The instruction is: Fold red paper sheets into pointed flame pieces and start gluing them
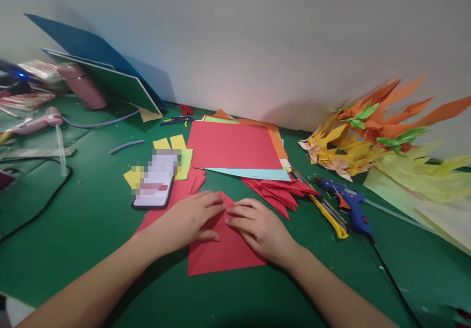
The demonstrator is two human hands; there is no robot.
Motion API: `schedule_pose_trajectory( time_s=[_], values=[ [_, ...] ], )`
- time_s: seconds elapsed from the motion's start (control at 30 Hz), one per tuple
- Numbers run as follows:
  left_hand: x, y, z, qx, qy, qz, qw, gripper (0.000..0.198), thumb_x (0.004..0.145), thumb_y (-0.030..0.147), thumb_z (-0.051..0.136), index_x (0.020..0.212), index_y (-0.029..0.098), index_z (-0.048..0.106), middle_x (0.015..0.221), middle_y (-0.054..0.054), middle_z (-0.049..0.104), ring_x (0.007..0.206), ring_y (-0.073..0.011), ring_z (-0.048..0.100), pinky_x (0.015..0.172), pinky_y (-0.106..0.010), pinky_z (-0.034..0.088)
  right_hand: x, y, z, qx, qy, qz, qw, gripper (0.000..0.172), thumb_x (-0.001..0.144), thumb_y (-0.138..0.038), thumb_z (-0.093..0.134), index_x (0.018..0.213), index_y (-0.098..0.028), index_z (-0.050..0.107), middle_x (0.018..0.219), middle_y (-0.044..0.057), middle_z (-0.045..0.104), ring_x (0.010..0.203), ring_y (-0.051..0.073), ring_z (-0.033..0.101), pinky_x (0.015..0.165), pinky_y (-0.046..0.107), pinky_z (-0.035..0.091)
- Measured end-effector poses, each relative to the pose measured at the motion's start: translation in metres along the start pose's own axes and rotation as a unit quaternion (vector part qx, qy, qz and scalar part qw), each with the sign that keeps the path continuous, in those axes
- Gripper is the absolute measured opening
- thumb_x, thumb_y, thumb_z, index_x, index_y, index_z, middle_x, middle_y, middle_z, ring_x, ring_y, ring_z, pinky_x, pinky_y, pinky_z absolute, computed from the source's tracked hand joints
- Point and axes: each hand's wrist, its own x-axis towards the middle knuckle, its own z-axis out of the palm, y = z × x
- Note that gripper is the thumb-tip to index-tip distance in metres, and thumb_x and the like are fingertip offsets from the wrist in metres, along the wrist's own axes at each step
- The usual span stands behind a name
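Observation:
A sheet of red paper (224, 257) lies on the table in front of me, its far end folded to a narrower top. My left hand (193, 220) rests on its left side, fingers stretched toward the top fold and thumb lower down, apart from them. From the right, my right hand (259, 227) touches the same sheet, its fingers slightly spread and their tips near the middle line. Part of the fold is hidden under both hands. Beyond the right hand is a pile of folded red paper pieces (277, 193). More red sheets (184, 188) lie beside my left hand.
A phone (154, 181) sits on yellow and green papers at left. Behind is a stack of coloured sheets (235, 144). To the right are a yellow cutter (331, 217), a blue glue gun (349, 203) with its cord, and paper flowers (368, 132). A pink bottle (83, 88) leans at left.

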Motion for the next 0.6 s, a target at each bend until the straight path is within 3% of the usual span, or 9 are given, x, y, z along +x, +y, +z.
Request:
schedule_pose_trajectory(
  time_s=[0.23, 0.43, 0.53, 0.6],
  values=[
    [-0.0016, 0.0005, 0.0001, -0.005, -0.003, -0.005, 1.0, 0.051, 0.077, 0.04, 0.074, 0.12, 0.016, 0.059, 0.135, -0.015, 0.054, 0.121, -0.0304, 0.055, 0.099, -0.043, 0.047, -0.0007, 0.0002, 0.0006, 0.001, -0.002, 0.002, 1.0, 0.025, 0.093, -0.011, 0.046, 0.099, -0.017, 0.07, 0.102, 0.009, 0.071, 0.096, 0.024, 0.057, 0.083, 0.04, 0.055],
    [0.0007, -0.0002, 0.0045, 0.001, 0.02, -0.002, 1.0, 0.04, 0.086, 0.044, 0.063, 0.116, 0.017, 0.06, 0.132, -0.014, 0.057, 0.119, -0.0291, 0.056, 0.097, -0.043, 0.048, 0.0001, -0.0015, -0.0004, -0.014, -0.007, 0.008, 1.0, 0.026, 0.093, -0.012, 0.045, 0.098, -0.018, 0.07, 0.1, 0.009, 0.072, 0.097, 0.024, 0.058, 0.083, 0.042, 0.053],
    [0.0042, -0.0024, 0.0079, 0.0, 0.063, 0.013, 0.998, 0.022, 0.096, 0.029, 0.05, 0.106, 0.016, 0.064, 0.122, -0.012, 0.063, 0.11, -0.0259, 0.06, 0.093, -0.043, 0.05, 0.0007, -0.0036, -0.002, -0.024, -0.013, 0.011, 1.0, 0.027, 0.093, -0.011, 0.044, 0.098, -0.018, 0.069, 0.101, 0.008, 0.071, 0.097, 0.025, 0.058, 0.083, 0.042, 0.052],
    [0.0061, -0.0034, 0.0088, -0.007, 0.09, 0.026, 0.996, 0.025, 0.098, 0.018, 0.041, 0.101, 0.015, 0.066, 0.118, -0.012, 0.065, 0.106, -0.0244, 0.061, 0.091, -0.042, 0.052, 0.0006, -0.0046, -0.0031, -0.025, -0.017, 0.008, 1.0, 0.027, 0.092, -0.01, 0.043, 0.099, -0.016, 0.069, 0.102, 0.009, 0.071, 0.095, 0.024, 0.058, 0.081, 0.042, 0.051]
  ],
)
